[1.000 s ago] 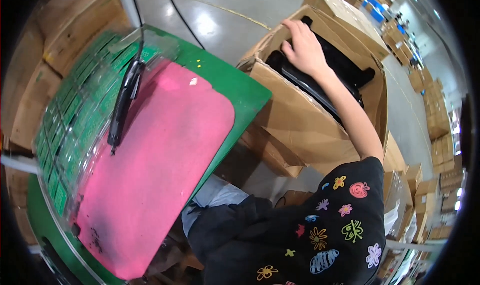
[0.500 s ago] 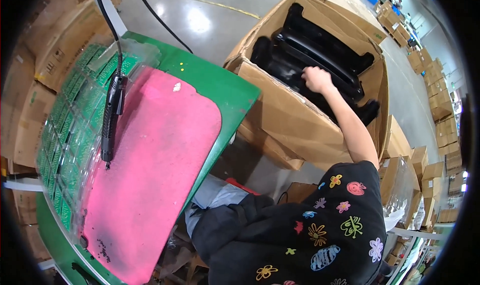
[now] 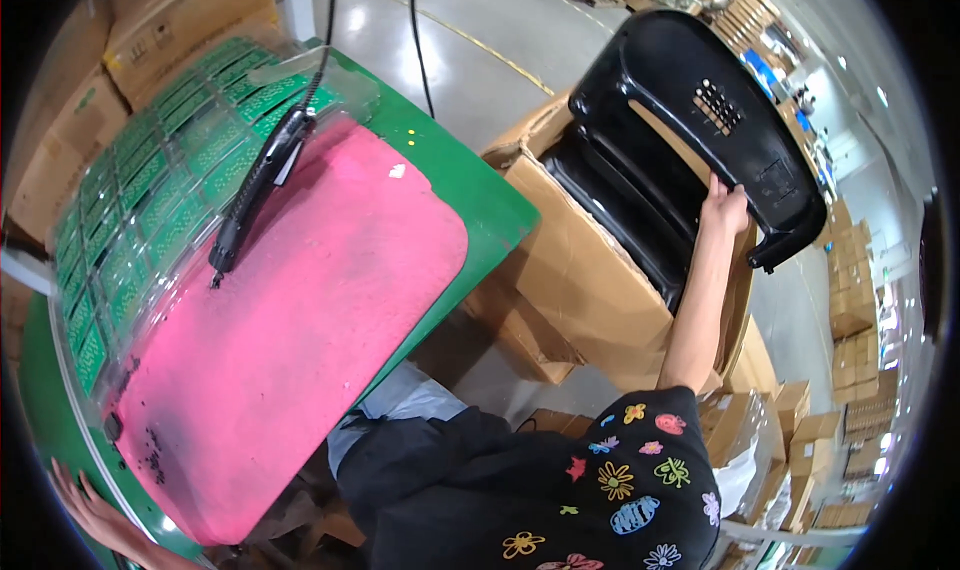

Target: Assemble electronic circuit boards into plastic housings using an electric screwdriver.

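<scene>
My right hand [image 3: 722, 210] is closed on the lower edge of a large, glossy black curved plastic shell [image 3: 755, 145]. The shell has a patch of small openings, and it is raised and tilted above an open cardboard box [image 3: 590, 260]. More black plastic shells [image 3: 610, 210] lie inside that box, partly hidden by the raised one. At the lower left, my left hand [image 3: 95, 510] has its fingers apart and holds nothing, next to the edge of the green worktable [image 3: 490, 205].
A pink mat [image 3: 310, 310] covers much of the worktable. A black electric screwdriver [image 3: 262, 185] hangs on a cable over it. Green circuit boards [image 3: 150, 200] under clear plastic line the table's far left side. Cardboard boxes [image 3: 190, 30] are stacked behind, with more at right.
My right hand has lifted one black shell up out of the box, toward the far right. My left hand has come into view at lower left. The whole view has shifted slightly.
</scene>
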The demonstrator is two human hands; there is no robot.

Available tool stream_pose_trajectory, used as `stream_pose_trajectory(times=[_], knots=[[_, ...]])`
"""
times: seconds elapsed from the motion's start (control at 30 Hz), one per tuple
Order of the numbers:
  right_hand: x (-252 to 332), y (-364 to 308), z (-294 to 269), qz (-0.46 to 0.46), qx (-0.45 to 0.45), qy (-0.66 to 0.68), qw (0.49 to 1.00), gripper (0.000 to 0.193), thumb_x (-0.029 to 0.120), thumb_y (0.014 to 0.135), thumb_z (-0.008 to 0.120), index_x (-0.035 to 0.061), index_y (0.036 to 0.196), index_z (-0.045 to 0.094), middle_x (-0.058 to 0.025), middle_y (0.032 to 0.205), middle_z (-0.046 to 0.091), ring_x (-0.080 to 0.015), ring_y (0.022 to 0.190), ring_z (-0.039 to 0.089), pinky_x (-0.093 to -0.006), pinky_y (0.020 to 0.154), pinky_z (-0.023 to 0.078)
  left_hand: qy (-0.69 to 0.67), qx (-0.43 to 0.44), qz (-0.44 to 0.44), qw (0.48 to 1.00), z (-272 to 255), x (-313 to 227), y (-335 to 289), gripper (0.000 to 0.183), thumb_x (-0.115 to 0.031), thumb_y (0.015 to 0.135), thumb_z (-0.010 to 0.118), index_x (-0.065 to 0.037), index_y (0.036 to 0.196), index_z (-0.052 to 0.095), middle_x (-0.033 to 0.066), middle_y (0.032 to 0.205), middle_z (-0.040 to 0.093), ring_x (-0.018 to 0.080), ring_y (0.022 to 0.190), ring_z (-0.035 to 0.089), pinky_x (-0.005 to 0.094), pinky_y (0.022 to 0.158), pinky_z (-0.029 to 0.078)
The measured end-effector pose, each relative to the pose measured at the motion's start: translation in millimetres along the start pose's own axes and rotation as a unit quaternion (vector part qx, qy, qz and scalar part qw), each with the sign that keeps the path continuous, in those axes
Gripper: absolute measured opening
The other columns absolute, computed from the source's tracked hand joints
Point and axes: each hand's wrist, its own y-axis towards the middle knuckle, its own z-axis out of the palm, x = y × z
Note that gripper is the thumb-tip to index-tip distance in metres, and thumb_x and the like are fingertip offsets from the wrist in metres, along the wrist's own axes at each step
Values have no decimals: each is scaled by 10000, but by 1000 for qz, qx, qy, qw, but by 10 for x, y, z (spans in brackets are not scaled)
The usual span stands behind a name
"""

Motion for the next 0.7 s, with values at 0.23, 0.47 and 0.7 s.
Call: stream_pose_trajectory(times=[0.23, 0.47, 0.7], knots=[[83, -1516, 249, 247, 254, -80, 932, 236, 30, 991, 443, -70, 1180, 544, -193, 1203, 627, -306, 1098, 643, -437, 974, 569, 34, 155, 36, 987, 574, -384, -272, 433, -221, 1005, 482, -10, 1382, 518, 103, 1247, 584, 198, 1175, 542, 335, 994, 409], [-19, -3219, 258, 443, 501, -238, 704, 388, 246, 1032, 510, -108, 1190, 507, -179, 1027, 663, -246, 873, 714, -381, 547, 640, 70, 461, 163, 870, 1749, -930, -659, 493, -174, 863, 696, -15, 1306, 550, 167, 1286, 583, 319, 1214, 541, 404, 1016, 429], [136, -3656, 733, 260, 793, -327, 443, 119, 54, 974, 576, -32, 1034, 632, -97, 855, 668, -144, 663, 671, -264, 550, 549, 116, 563, 150, 805, 1852, -263, -571, 256, -155, 862, 687, 20, 1048, 663, 172, 984, 652, 360, 995, 619, 434, 916, 486]])
